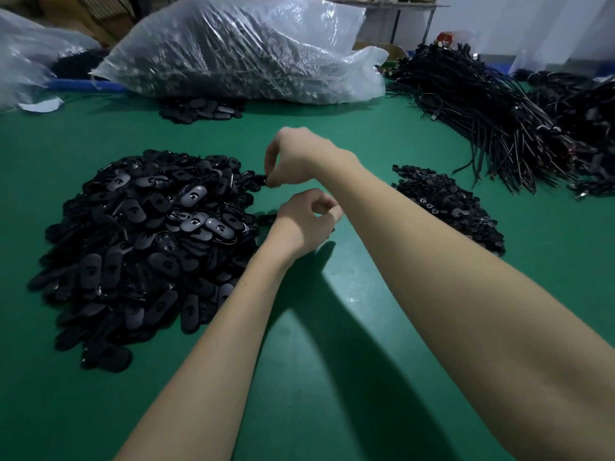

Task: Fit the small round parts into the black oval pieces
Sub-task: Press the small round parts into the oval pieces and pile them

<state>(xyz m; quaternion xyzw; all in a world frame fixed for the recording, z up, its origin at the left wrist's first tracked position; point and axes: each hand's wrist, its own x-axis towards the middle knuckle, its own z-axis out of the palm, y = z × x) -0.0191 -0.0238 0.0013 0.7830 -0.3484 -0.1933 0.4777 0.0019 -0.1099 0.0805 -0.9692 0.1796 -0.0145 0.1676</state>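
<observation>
The table [332, 377] is green all over. The big pile of oval pieces [143, 247] on the left is black, and some ovals shine a bit grey. The small pile of round parts [446, 204] on the right is black too, with tiny silver spots. Far back, the big plastic bag [239, 48] is see-through and whitish, with dark bits inside. The bundle of cords [492, 121] on the far right is black. A blue tray edge [80, 84] peeks out under the bag.

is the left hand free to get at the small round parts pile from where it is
Probably not directly: the right forearm lies across the table between the left hand and the round parts pile, so it would have to go over or wait.
</observation>
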